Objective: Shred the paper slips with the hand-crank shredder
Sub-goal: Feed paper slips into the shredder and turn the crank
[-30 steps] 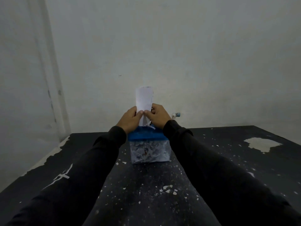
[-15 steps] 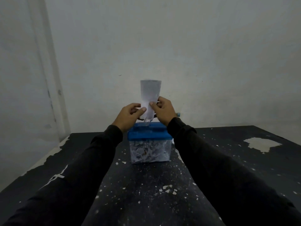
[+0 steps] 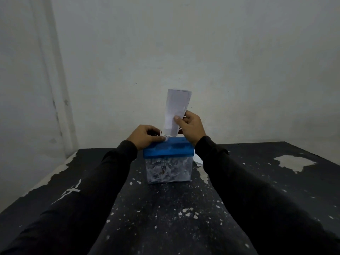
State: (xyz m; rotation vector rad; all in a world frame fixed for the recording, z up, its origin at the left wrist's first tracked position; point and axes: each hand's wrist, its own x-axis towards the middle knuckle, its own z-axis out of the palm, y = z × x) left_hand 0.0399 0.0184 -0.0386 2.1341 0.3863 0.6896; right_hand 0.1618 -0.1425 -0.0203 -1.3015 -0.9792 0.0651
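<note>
A small hand-crank shredder (image 3: 168, 150) with a blue lid stands mid-table; its clear bin (image 3: 168, 172) is packed with paper shreds. A white paper slip (image 3: 175, 109) stands upright over the lid, tilted a little to the right. My right hand (image 3: 191, 128) pinches the slip's right edge above the lid's far right corner. My left hand (image 3: 147, 136) rests at the lid's left end, its fingertips closed on the ragged lower corner of the slip. The crank is hidden behind my right hand.
The black table (image 3: 165, 218) is chipped and speckled with white flecks, with a large bare patch (image 3: 294, 162) at the far right. More white paper (image 3: 198, 161) peeks out behind the shredder's right side. A pale wall (image 3: 184, 52) stands close behind the table.
The slip was lifted up from the lid and now leans right. My right hand rose with it; my left hand dropped back to the lid's left end, holding the slip's bottom corner.
</note>
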